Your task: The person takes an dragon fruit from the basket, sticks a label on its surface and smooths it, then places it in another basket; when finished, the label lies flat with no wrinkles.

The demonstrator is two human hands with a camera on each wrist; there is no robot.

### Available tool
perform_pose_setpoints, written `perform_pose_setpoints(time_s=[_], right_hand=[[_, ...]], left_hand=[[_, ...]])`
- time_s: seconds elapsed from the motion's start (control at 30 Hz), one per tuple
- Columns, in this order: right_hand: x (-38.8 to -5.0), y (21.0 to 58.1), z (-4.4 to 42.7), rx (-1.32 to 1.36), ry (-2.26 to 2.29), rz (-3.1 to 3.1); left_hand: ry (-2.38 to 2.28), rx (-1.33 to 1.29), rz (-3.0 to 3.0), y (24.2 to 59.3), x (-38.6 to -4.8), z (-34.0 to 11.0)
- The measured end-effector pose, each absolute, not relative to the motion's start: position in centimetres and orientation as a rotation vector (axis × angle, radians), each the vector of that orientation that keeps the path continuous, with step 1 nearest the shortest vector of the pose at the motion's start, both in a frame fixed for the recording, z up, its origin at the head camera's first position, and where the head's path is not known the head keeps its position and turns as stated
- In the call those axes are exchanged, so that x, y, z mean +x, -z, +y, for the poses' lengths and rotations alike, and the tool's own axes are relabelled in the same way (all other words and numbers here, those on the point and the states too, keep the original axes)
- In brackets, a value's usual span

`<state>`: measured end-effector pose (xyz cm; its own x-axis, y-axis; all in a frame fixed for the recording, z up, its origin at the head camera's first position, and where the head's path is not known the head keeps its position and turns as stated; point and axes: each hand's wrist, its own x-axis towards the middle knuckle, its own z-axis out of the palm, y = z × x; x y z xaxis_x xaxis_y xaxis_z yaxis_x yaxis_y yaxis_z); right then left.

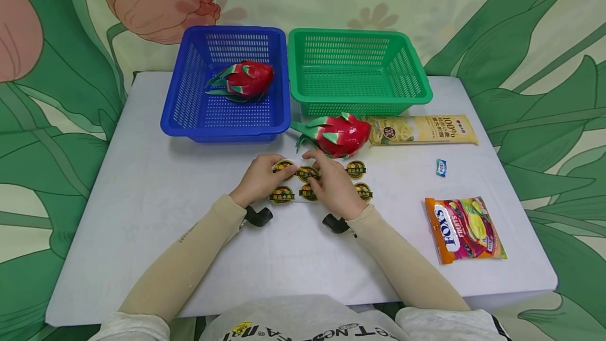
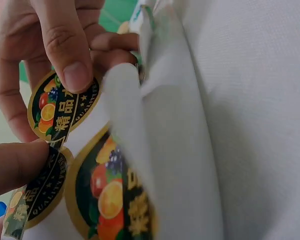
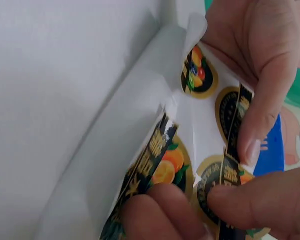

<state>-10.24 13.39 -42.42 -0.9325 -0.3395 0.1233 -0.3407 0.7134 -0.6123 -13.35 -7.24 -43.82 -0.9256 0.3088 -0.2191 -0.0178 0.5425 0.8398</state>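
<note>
Sticker sheet, apparently between fingers

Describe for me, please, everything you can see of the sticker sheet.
The sticker sheet has a thin white backing, apparently paper, with two rows of round, gold-rimmed black labels bearing fruit pictures and Chinese characters; six show at least partly in the head view. It is printed side up over the white table, bent and curling at an edge. The left-hand grip and right-hand grip hold it, thumbs on the printed face.
</note>
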Motion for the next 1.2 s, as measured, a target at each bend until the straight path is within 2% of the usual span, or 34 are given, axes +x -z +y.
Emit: perform_pose_setpoints(time_s=[0.43, 1.2], right_hand=[[-10.35, 42.87, 13.20, 0.477, -1.326, -2.914], [-9.98, 43.25, 12.97, 0.321, -1.366, -2.955]], left_hand=[[-1.286, 0.279, 2.485, 44.18, -13.48, -7.25], [-1.262, 0.294, 2.447, 44.75, -13.36, -7.69]])
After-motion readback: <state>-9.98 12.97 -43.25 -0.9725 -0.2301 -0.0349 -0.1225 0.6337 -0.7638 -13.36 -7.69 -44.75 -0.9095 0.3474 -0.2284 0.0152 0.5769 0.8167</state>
